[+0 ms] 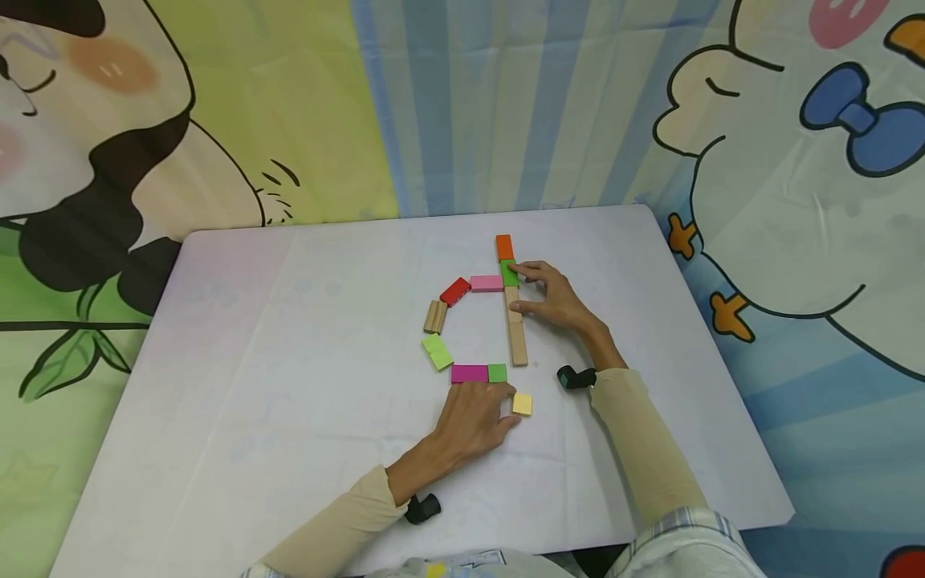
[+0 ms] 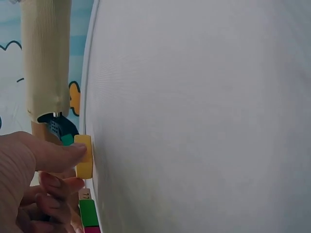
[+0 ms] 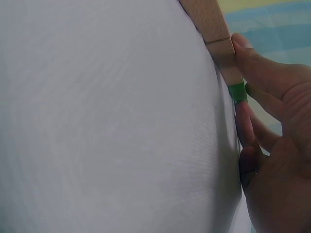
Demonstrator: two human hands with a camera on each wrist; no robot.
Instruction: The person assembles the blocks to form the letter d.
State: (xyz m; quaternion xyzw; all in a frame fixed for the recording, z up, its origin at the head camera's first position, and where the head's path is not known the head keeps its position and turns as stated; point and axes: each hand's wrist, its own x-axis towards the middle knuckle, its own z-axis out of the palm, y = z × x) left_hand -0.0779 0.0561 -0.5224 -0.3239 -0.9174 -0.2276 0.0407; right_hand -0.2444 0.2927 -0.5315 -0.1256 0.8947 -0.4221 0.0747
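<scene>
In the head view my left hand (image 1: 471, 423) pinches a yellow block (image 1: 522, 404) between thumb and index finger, near the front of the block outline. The left wrist view shows my thumb against this yellow block (image 2: 84, 157). My right hand (image 1: 555, 299) reaches over from the right, its index fingertip on a green block (image 1: 509, 274) and its thumb on a tan wooden block (image 1: 514, 307). A second tan block (image 1: 517, 347) continues that straight column, and an orange block (image 1: 504, 247) tops it. By my left fingers lie a magenta block (image 1: 470, 373) and a small green block (image 1: 497, 372).
A pink block (image 1: 486, 283), a red block (image 1: 454, 291), ridged tan pieces (image 1: 435, 317) and a lime block (image 1: 437, 352) curve round to the left. All lie on a white-covered table (image 1: 311, 345). Cartoon-printed cloth (image 1: 477, 104) hangs behind it and at the sides.
</scene>
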